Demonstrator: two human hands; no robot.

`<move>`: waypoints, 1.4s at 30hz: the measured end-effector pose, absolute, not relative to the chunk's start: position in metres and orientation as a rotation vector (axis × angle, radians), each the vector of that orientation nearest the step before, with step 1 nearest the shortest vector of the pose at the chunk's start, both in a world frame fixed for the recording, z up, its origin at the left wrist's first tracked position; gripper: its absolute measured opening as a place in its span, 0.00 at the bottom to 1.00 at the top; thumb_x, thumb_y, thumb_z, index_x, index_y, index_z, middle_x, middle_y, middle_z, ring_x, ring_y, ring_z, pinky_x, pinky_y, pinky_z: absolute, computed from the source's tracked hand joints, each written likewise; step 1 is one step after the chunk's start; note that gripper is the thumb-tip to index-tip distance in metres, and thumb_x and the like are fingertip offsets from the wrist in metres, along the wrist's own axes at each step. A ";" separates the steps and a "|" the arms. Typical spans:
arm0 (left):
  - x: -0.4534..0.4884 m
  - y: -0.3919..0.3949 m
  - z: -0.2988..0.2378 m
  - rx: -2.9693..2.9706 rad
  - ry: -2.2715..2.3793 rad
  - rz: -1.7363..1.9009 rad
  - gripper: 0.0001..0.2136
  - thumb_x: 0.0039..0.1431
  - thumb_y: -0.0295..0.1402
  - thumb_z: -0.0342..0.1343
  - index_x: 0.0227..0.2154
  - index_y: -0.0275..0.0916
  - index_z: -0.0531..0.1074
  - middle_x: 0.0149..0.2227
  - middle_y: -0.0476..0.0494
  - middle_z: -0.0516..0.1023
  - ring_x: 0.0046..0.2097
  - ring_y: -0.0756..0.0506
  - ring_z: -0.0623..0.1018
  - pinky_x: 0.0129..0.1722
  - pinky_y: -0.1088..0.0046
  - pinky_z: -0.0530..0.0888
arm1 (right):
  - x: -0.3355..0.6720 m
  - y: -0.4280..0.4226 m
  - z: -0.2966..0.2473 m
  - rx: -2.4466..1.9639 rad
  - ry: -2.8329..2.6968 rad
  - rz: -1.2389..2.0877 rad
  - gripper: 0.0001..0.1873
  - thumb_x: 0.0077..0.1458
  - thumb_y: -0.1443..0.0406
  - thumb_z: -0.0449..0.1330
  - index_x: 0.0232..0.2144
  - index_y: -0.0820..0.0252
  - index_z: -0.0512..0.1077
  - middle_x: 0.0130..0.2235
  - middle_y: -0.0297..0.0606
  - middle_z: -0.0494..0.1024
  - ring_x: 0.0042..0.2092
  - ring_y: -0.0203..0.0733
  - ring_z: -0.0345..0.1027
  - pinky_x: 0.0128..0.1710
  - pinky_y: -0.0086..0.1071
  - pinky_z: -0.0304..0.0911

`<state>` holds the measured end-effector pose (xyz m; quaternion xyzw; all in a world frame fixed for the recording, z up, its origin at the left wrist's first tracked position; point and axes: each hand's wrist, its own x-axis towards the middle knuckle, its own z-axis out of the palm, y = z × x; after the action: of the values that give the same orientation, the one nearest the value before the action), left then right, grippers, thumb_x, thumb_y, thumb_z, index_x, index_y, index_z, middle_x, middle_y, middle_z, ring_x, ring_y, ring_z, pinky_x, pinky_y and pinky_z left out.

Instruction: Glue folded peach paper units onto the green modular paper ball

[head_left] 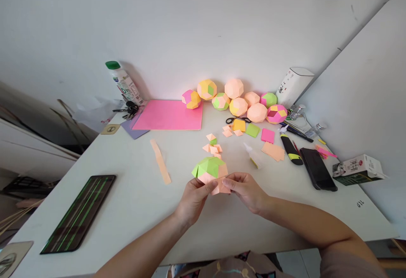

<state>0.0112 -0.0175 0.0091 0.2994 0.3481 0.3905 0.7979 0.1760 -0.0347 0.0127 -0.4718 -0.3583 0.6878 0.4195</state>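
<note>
Between my two hands is a partly built paper ball (212,169), green on top and peach lower down, raised above the front of the table. My left hand (196,197) grips its lower left side, thumb pressed on a peach face. On the right, my right hand (245,189) pinches a peach edge between thumb and fingers. Just beyond the ball lie several small folded peach paper pieces (214,149) with a green one (213,141) among them. A small glue bottle (252,156) rests to their right. The fingers under the ball are hidden.
Finished paper balls (238,107) line the wall. Scissors (237,120), sticky notes (253,130), a cutter (291,149), a phone (318,168) and a carton (358,169) lie rightward. Leftward are a pink sheet (169,115), a peach strip (160,162), a tablet (80,212) and a bottle (125,83).
</note>
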 end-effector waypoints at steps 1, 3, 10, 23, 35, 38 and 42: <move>0.011 -0.017 0.009 0.650 0.754 0.849 0.08 0.48 0.33 0.63 0.21 0.34 0.74 0.30 0.40 0.81 0.41 0.39 0.77 0.44 0.62 0.70 | 0.176 -0.035 0.013 -1.190 -0.894 1.717 0.15 0.47 0.57 0.65 0.20 0.62 0.72 0.23 0.32 0.68 0.29 0.34 0.59 0.35 0.33 0.55; 0.012 -0.017 0.010 0.660 0.770 0.864 0.08 0.47 0.34 0.64 0.21 0.34 0.74 0.30 0.40 0.81 0.41 0.39 0.77 0.44 0.62 0.70 | 0.175 -0.036 0.014 -1.193 -0.899 1.702 0.15 0.46 0.57 0.65 0.20 0.62 0.71 0.23 0.32 0.68 0.29 0.34 0.59 0.35 0.33 0.55; 0.011 -0.019 0.009 0.708 0.733 0.844 0.10 0.50 0.34 0.62 0.33 0.33 0.77 0.35 0.37 0.81 0.41 0.39 0.77 0.43 0.62 0.70 | 0.176 -0.036 0.015 -1.213 -0.918 1.741 0.12 0.42 0.58 0.68 0.24 0.61 0.74 0.24 0.31 0.69 0.30 0.34 0.60 0.36 0.33 0.56; 0.015 -0.021 0.009 0.809 0.635 0.785 0.13 0.55 0.37 0.57 0.38 0.33 0.76 0.38 0.37 0.79 0.43 0.39 0.75 0.45 0.63 0.68 | 0.172 -0.036 0.020 -1.186 -0.863 1.741 0.14 0.44 0.59 0.65 0.20 0.61 0.66 0.23 0.30 0.64 0.29 0.34 0.55 0.32 0.31 0.53; 0.009 -0.017 0.011 0.811 0.637 0.695 0.10 0.51 0.34 0.59 0.33 0.33 0.77 0.34 0.38 0.79 0.41 0.39 0.75 0.45 0.63 0.67 | 0.177 -0.031 0.022 -1.142 -0.860 1.876 0.18 0.50 0.52 0.61 0.27 0.62 0.69 0.24 0.31 0.67 0.26 0.32 0.59 0.28 0.30 0.55; 0.008 -0.017 0.011 0.784 0.587 0.656 0.12 0.50 0.35 0.59 0.35 0.32 0.77 0.34 0.37 0.78 0.40 0.38 0.75 0.43 0.63 0.68 | 0.176 -0.031 0.023 -1.173 -0.873 1.872 0.19 0.48 0.51 0.63 0.26 0.63 0.69 0.23 0.31 0.67 0.24 0.32 0.59 0.26 0.30 0.56; 0.009 -0.016 0.015 0.813 0.488 0.634 0.12 0.51 0.36 0.57 0.33 0.32 0.76 0.31 0.36 0.78 0.38 0.39 0.76 0.41 0.62 0.68 | 0.177 -0.031 0.024 -1.210 -0.985 1.893 0.23 0.49 0.47 0.60 0.26 0.63 0.69 0.21 0.32 0.70 0.22 0.33 0.62 0.24 0.30 0.58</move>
<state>0.0086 -0.0158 0.0145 0.3846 0.2311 0.2999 0.8418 0.1768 -0.0311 0.0241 -0.4642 -0.3781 0.7264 0.3373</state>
